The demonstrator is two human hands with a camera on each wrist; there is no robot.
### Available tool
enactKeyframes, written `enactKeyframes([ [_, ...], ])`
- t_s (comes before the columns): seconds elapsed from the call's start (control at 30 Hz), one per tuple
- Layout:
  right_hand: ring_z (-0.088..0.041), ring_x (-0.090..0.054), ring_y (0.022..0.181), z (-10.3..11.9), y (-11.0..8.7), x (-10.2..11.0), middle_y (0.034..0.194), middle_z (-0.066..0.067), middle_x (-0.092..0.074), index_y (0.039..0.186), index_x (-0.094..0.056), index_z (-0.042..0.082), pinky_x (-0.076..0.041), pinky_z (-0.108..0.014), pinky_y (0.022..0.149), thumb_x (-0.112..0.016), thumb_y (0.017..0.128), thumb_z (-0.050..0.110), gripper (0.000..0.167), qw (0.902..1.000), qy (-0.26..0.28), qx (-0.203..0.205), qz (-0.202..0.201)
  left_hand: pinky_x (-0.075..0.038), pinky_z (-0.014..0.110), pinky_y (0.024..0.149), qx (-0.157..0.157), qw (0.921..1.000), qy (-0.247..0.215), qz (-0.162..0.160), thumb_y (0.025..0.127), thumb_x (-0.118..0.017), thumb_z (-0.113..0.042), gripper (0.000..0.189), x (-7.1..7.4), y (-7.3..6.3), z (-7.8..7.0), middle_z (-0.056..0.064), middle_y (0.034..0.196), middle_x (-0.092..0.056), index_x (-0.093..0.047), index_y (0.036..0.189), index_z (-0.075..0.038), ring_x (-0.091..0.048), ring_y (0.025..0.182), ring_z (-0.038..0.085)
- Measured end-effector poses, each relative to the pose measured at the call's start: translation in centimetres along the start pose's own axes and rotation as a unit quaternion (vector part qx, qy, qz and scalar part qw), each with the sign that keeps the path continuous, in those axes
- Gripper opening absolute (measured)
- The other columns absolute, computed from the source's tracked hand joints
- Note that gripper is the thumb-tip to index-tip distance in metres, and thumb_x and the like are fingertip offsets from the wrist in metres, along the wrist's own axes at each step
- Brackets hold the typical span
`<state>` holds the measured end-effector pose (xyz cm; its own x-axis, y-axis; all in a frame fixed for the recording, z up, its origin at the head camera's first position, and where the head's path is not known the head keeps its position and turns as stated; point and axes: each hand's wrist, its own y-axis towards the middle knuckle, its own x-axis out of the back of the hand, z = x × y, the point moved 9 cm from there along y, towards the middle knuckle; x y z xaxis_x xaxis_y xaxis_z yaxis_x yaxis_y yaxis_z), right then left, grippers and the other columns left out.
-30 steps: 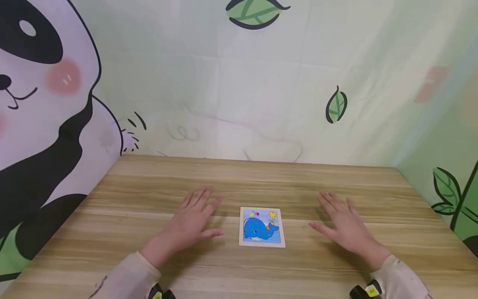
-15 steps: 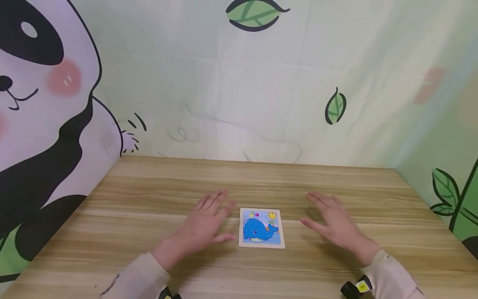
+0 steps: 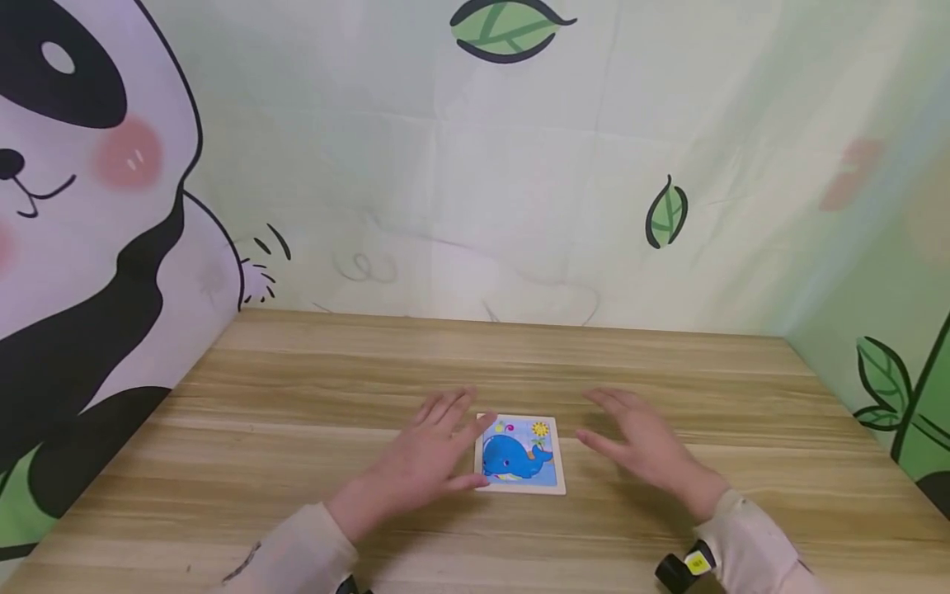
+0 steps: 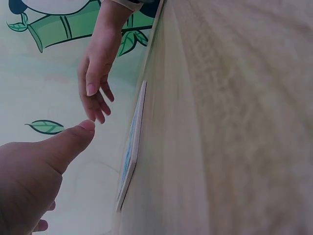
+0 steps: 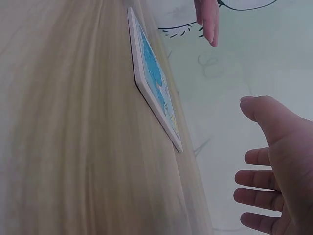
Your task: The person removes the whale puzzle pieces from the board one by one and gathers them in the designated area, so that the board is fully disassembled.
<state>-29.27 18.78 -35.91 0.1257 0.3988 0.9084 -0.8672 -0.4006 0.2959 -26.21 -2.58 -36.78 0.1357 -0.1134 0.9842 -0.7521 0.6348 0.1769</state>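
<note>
A square picture puzzle (image 3: 517,458) with a pale frame, a blue whale and a yellow sun lies flat on the wooden table. My left hand (image 3: 426,458) hovers at its left side, thumb and index finger overlapping the frame's left edge in the head view. To the right of the puzzle, my right hand (image 3: 649,445) is held in the air with its fingers extended. Both wrist views show the puzzle (image 4: 131,152) edge-on on the tabletop, with a gap between it and the hands. Nothing is in either hand.
The wooden tabletop (image 3: 356,355) runs back to a pale wall (image 3: 505,190) printed with leaves. A large panda picture (image 3: 74,206) covers the wall on the left. Green plant drawings (image 3: 886,379) are on the right wall.
Both hands have come inward toward the puzzle, the left moving right and the right moving left. The puzzle stays in place.
</note>
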Motion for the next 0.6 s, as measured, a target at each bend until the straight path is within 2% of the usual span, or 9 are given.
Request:
enactKeyframes([
  [0.2, -0.041, -0.05, 0.127, 0.6, 0.6, -0.5, 0.135, -0.021, -0.056, 0.135, -0.052, 0.003, -0.039, -0.059, 0.105, -0.065, 0.09, 0.037, 0.058, 0.9999, 0.01, 0.001, 0.003, -0.022, 0.05, 0.12, -0.006, 0.9999, 0.0, 0.012, 0.089, -0.052, -0.063, 0.073, -0.4, 0.3, -0.9, 0.015, 0.157, -0.029, -0.037, 0.149, -0.022, -0.029, 0.144, 0.035],
  [0.43, -0.031, -0.062, 0.108, 1.5, 1.1, -1.1, 0.124, -0.015, -0.064, 0.128, -0.058, 0.002, -0.05, -0.051, 0.093, -0.066, 0.09, 0.033, 0.05, 0.9995, 0.018, 0.023, -0.009, -0.025, 0.05, 0.119, -0.021, 0.9994, 0.004, 0.026, 0.091, -0.053, -0.059, 0.071, -0.9, 0.5, -1.9, 0.015, 0.157, -0.029, -0.036, 0.149, -0.021, -0.031, 0.143, 0.033],
  [0.6, -0.028, -0.064, 0.104, 2.3, 1.6, -1.5, 0.12, -0.013, -0.066, 0.125, -0.061, 0.001, -0.053, -0.047, 0.09, -0.067, 0.09, 0.027, 0.044, 0.9989, 0.032, 0.033, -0.01, -0.03, 0.049, 0.116, -0.036, 0.9988, 0.019, 0.027, 0.092, -0.05, -0.059, 0.07, -1.4, 0.5, -2.6, 0.015, 0.156, -0.03, -0.037, 0.148, -0.02, -0.034, 0.141, 0.033],
])
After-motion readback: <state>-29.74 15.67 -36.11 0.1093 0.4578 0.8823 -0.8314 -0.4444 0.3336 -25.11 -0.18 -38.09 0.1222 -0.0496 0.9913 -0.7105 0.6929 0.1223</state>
